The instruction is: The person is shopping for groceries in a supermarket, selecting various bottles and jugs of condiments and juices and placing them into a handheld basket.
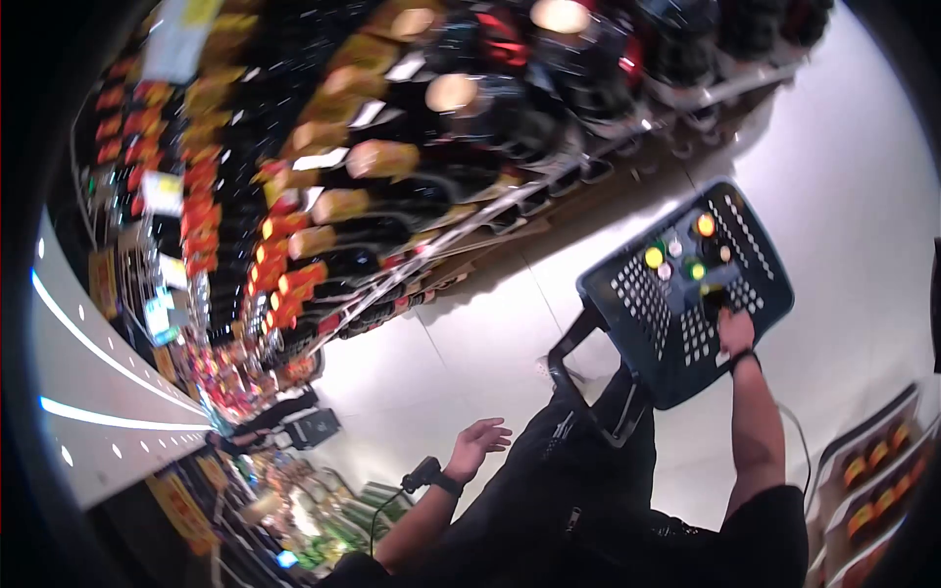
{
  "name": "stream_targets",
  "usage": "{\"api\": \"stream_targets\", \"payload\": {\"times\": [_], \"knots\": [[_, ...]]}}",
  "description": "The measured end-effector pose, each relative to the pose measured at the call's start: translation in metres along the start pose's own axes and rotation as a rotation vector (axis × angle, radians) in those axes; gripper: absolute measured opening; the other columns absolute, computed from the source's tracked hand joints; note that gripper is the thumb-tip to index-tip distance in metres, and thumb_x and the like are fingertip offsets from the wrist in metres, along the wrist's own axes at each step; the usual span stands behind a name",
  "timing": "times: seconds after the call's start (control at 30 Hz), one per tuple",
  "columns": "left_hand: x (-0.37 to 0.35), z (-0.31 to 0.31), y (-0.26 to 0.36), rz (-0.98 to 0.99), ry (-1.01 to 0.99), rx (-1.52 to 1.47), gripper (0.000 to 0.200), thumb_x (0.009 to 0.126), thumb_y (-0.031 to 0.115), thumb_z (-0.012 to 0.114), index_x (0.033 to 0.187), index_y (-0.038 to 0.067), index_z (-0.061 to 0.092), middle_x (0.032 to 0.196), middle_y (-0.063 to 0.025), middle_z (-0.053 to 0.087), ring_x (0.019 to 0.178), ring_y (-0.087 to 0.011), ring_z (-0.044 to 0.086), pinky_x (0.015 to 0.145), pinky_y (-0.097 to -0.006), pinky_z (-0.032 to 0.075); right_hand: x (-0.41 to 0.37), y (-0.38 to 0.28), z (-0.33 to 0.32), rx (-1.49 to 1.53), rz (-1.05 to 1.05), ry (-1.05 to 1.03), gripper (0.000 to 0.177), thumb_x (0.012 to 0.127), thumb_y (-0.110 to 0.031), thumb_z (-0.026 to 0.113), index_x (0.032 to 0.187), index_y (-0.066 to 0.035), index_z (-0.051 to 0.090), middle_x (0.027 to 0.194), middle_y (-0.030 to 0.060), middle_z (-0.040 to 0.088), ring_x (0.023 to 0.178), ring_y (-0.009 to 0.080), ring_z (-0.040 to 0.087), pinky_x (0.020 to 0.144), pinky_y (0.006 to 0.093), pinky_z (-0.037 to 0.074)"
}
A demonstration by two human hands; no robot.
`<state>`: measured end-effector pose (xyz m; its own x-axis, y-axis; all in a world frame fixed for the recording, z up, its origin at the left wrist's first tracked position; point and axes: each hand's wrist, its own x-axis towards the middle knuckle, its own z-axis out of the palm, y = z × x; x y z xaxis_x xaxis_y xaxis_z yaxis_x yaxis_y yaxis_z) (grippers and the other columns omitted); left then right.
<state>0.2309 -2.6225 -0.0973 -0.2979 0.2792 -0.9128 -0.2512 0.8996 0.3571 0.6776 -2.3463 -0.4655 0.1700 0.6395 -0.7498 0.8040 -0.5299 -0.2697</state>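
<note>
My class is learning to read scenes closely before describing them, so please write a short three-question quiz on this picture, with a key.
1. True or false: the bare left hand is gripping a bottle.

2. Multiple choice: where is the bare right hand?
A) On a shelf
B) Within the outline of the dark plastic basket with rows of holes
C) On the left wrist

3. Fill the gap: the smooth tiled floor around the basket looks ____.

Key
1. False: its fingers are open and it holds nothing visible.
2. B
3. White
</note>
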Motion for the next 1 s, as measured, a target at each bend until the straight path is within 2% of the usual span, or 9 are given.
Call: {"api": "stream_targets", "payload": {"times": [0.03, 0.07, 0.2, 0.3, 0.4, 0.53, 0.7, 0.8, 1.0], "knots": [[0.006, -0.004, -0.006, 0.032, -0.019, -0.023, 0.036, 0.104, 0.016, 0.055, 0.135, -0.003, 0.056, 0.117, -0.0179, 0.07, 0.102, -0.025, 0.07, 0.091, -0.0374, 0.057, -0.053, -0.034, -0.041, -0.025, -0.121, 0.076, 0.051, 0.096, -0.042, 0.059, 0.091, 0.008, 0.066, 0.083, 0.0278, 0.071, 0.073, 0.0422, 0.072, 0.069, 0.0476, 0.058], [0.01, -0.006, -0.008, 0.063, -0.047, -0.041, 0.037, 0.104, 0.017, 0.056, 0.135, -0.003, 0.056, 0.117, -0.018, 0.07, 0.102, -0.0253, 0.07, 0.091, -0.0377, 0.057, -0.065, -0.034, -0.051, 0.157, 0.004, -0.008, 0.047, 0.096, -0.038, 0.063, 0.086, 0.009, 0.065, 0.073, 0.0264, 0.068, 0.058, 0.0379, 0.07, 0.056, 0.045, 0.056], [0.025, -0.012, -0.009, 0.19, -0.121, -0.048, 0.033, 0.105, 0.016, 0.054, 0.133, -0.001, 0.058, 0.116, -0.0175, 0.071, 0.101, -0.0247, 0.071, 0.09, -0.0373, 0.057, -0.157, -0.074, -0.113, 0.213, -0.116, 0.004, 0.041, 0.094, -0.028, 0.065, 0.078, 0.01, 0.066, 0.055, 0.015, 0.06, 0.039, 0.0255, 0.059, 0.037, 0.0381, 0.046], [0.038, -0.009, 0.01, 0.318, -0.232, -0.086, 0.032, 0.105, 0.015, 0.054, 0.132, -0.001, 0.058, 0.115, -0.0167, 0.071, 0.099, -0.0242, 0.071, 0.09, -0.0367, 0.058, -0.227, -0.093, -0.158, 0.103, -0.393, 0.178, 0.034, 0.091, -0.023, 0.067, 0.096, 0.011, 0.072, 0.059, 0.0138, 0.062, 0.047, 0.0232, 0.064, 0.044, 0.0363, 0.049], [0.047, -0.025, 0.027, 0.425, -0.341, -0.101, 0.032, 0.104, 0.014, 0.056, 0.132, -0.001, 0.059, 0.114, -0.016, 0.071, 0.098, -0.0226, 0.071, 0.09, -0.035, 0.058, -0.341, -0.159, -0.21, 0.038, -0.434, 0.224, 0.035, 0.087, -0.025, 0.07, 0.104, 0.005, 0.074, 0.075, 0.0225, 0.07, 0.074, 0.0328, 0.073, 0.067, 0.0406, 0.055], [0.036, -0.038, 0.048, 0.553, -0.489, -0.181, 0.033, 0.105, 0.015, 0.054, 0.133, -0.001, 0.058, 0.116, -0.0168, 0.071, 0.097, -0.0213, 0.072, 0.087, -0.0328, 0.058, -0.449, -0.212, -0.244, -0.076, -0.839, 0.38, 0.035, 0.087, -0.023, 0.073, 0.103, 0.007, 0.072, 0.077, 0.0231, 0.07, 0.072, 0.0316, 0.072, 0.068, 0.0362, 0.054], [-0.002, -0.056, 0.073, 0.621, -0.66, -0.376, 0.038, 0.107, 0.024, 0.051, 0.137, 0.001, 0.054, 0.116, -0.0188, 0.07, 0.099, -0.0252, 0.072, 0.088, -0.0371, 0.059, -0.576, -0.286, -0.248, -0.032, -0.796, 0.158, 0.03, 0.088, -0.016, 0.072, 0.107, 0.007, 0.073, 0.067, 0.0085, 0.066, 0.053, 0.0122, 0.06, 0.05, 0.0284, 0.049], [-0.023, -0.071, 0.077, 0.614, -0.822, -0.489, 0.057, 0.107, 0.045, 0.043, 0.151, 0.008, 0.042, 0.135, -0.0223, 0.059, 0.117, -0.0328, 0.065, 0.094, -0.0479, 0.057, -0.606, -0.309, -0.228, 0.189, -0.812, -0.025, 0.03, 0.088, -0.014, 0.07, 0.111, 0.006, 0.073, 0.062, 0.0012, 0.058, 0.048, 0.005, 0.051, 0.041, 0.0226, 0.045], [-0.07, -0.115, 0.062, 0.503, -1.116, -0.819, 0.075, 0.103, 0.065, 0.031, 0.156, 0.013, 0.036, 0.138, -0.0214, 0.057, 0.123, -0.041, 0.06, 0.098, -0.0584, 0.054, -0.658, -0.374, -0.175, 0.253, -0.802, -0.284, 0.032, 0.088, -0.015, 0.066, 0.109, 0.009, 0.071, 0.056, 0.0014, 0.053, 0.04, 0.0063, 0.044, 0.034, 0.0255, 0.05]]}}
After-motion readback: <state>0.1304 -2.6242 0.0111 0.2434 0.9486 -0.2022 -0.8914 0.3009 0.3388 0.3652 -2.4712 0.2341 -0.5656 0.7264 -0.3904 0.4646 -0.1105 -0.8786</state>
